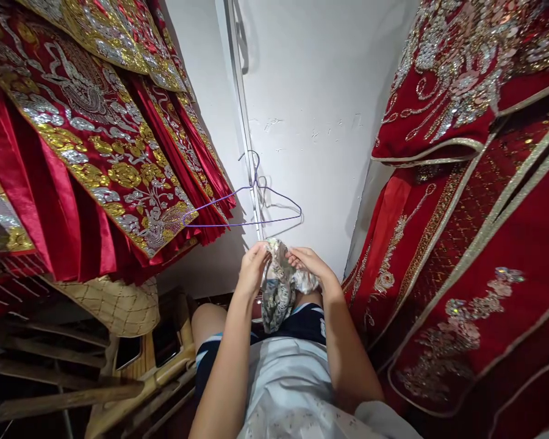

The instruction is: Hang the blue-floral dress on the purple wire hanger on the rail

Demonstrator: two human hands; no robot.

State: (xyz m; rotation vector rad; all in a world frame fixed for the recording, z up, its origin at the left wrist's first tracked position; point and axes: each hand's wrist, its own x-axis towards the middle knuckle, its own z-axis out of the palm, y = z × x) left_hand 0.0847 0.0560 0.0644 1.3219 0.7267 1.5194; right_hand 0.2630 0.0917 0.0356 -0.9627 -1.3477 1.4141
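Red, gold-embroidered garments (132, 143) hung at ten o'clock. From my distant post I saw the left hand (254, 261) pinching a patterned cloth (278, 299) at six o'clock, the right hand (310, 261) gripping its right side, and sequinned garments (526, 238) at three.

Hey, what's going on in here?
A seated person is holding a patterned cloth, gripped near its top by the left hand and right hand, so it hangs down over the lap. A purple hanger is just beyond it. Red embroidered garments hang on both sides.
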